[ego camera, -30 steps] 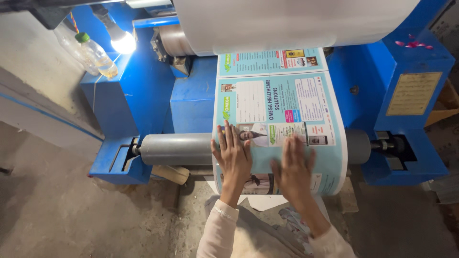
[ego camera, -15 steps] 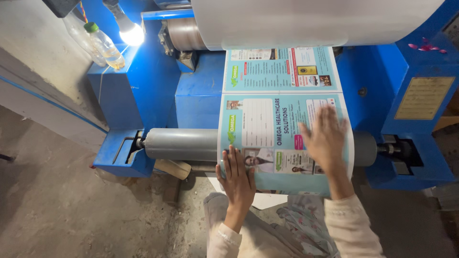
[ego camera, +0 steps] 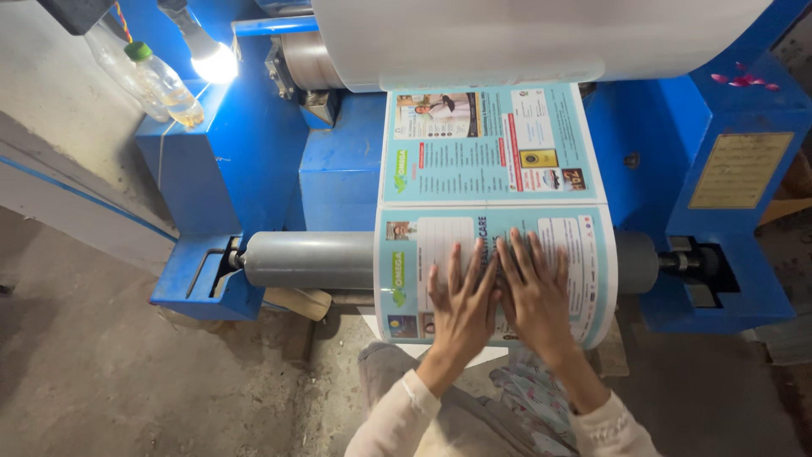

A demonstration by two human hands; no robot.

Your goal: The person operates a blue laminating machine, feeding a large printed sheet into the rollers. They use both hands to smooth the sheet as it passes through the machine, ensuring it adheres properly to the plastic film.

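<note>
Blue machine frame [ego camera: 254,161] fills upper view. Large white roll [ego camera: 541,38] across top. Bare lamp bulb [ego camera: 213,61] lit bright at upper left, just beside roll's metal end [ego camera: 304,59]. Clear plastic bottle [ego camera: 165,83], green cap, yellowish liquid, stands tilted on frame's left shoulder. Yellowish plate [ego camera: 740,169] fixed to right housing; pink marks [ego camera: 743,78] above it. Wooden wedge [ego camera: 296,302] under frame at lower left. Grey concrete floor [ego camera: 101,372] below, dusty.
</note>
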